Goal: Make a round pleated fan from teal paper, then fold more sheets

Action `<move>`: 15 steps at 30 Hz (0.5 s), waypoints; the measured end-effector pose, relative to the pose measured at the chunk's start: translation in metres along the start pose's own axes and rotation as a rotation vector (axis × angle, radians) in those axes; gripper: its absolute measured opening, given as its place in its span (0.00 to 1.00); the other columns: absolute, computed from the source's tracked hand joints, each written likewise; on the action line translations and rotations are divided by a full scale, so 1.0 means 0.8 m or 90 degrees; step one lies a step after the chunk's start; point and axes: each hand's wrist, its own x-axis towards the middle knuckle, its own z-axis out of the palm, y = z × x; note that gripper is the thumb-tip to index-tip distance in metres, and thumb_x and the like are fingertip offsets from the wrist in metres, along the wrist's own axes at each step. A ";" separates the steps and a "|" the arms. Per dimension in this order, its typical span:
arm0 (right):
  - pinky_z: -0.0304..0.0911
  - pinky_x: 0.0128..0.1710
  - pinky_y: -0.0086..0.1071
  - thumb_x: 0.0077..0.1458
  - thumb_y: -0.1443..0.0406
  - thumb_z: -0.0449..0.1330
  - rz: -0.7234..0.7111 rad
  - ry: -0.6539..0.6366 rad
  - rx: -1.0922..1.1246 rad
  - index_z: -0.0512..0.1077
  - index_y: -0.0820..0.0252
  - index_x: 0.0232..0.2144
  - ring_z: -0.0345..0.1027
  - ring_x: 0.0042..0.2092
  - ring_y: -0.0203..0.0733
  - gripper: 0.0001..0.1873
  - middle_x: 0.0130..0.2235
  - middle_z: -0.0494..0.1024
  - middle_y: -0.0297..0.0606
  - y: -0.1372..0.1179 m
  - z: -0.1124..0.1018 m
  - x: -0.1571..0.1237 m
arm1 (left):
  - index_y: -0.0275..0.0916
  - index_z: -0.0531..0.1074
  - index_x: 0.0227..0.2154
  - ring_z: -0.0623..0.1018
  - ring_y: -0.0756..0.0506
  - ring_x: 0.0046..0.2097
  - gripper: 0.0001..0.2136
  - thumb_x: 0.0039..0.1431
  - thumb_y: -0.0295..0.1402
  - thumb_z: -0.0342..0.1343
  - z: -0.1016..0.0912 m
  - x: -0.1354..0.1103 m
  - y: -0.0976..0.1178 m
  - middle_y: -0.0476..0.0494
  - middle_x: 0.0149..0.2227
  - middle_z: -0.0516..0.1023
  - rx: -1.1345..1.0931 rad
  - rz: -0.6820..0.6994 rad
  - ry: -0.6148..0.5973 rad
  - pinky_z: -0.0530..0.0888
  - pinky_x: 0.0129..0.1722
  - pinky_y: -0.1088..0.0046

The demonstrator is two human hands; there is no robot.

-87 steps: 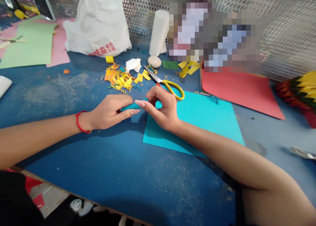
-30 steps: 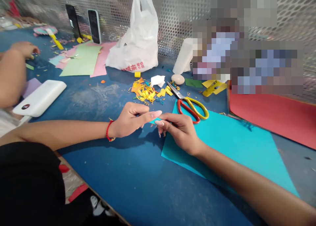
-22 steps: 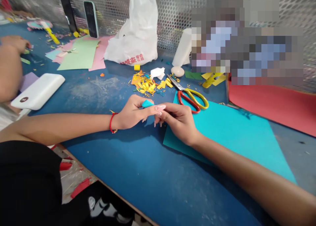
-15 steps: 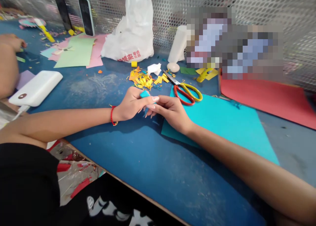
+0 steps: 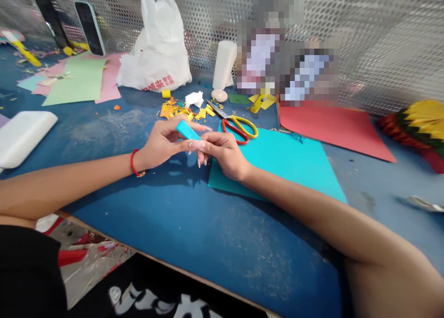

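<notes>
Both my hands meet above the blue table (image 5: 194,234), on a narrow folded piece of light blue paper (image 5: 188,130). My left hand (image 5: 163,142) pinches it between thumb and fingers, with the index finger stretched along its far side. At the paper's lower right end, my right hand (image 5: 227,153) grips it between thumb and fingertips; that end is hidden. A sheet of turquoise paper (image 5: 277,163) lies flat beneath my right forearm. Scissors (image 5: 239,128) with one red and one yellow handle rest partly on this sheet, blades pointing up and left.
Yellow and orange paper scraps (image 5: 176,110) lie beyond my hands. Behind stand a white plastic bag (image 5: 156,54), a white roll (image 5: 225,63) and two phones (image 5: 90,28). Red paper (image 5: 333,128) is at right, a white power bank (image 5: 27,135) at left.
My left hand's fingers have loosened and straightened, so more of the folded blue paper shows. The view has turned right, bringing a yellow and red paper piece into sight.
</notes>
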 end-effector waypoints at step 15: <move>0.67 0.27 0.28 0.55 0.42 0.68 0.012 0.116 0.002 0.70 0.55 0.42 0.69 0.28 0.32 0.27 0.34 0.80 0.33 -0.004 0.000 0.007 | 0.55 0.83 0.26 0.74 0.44 0.30 0.15 0.51 0.59 0.71 -0.014 0.014 -0.048 0.50 0.29 0.82 -0.203 -0.186 0.100 0.70 0.29 0.62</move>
